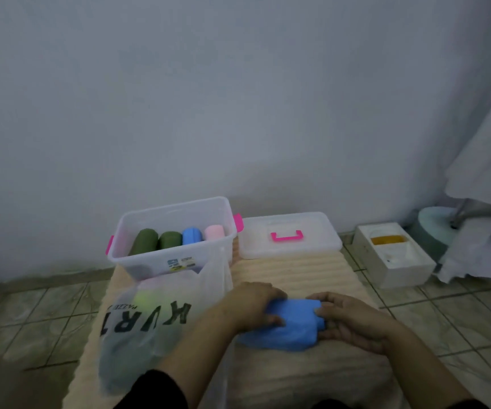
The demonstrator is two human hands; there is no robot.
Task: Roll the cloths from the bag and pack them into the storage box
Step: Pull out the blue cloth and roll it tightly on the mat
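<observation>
A blue cloth (290, 327) lies partly rolled on the beige mat (297, 270). My left hand (253, 302) grips its left end with fingers curled over the roll. My right hand (350, 317) grips the right end. Behind, a clear storage box (176, 261) with pink latches holds several rolled cloths: two green (145, 240), one blue (192, 235), one pink (214, 232). A translucent plastic bag (149, 323) with black lettering stands to the left of the hands, with more cloths showing through it.
The box's clear lid (290, 234) with a pink handle lies on the mat to the right of the box. A white foam box (395, 258) sits on the tiled floor at right. White fabric (486, 172) hangs at far right. A wall rises behind.
</observation>
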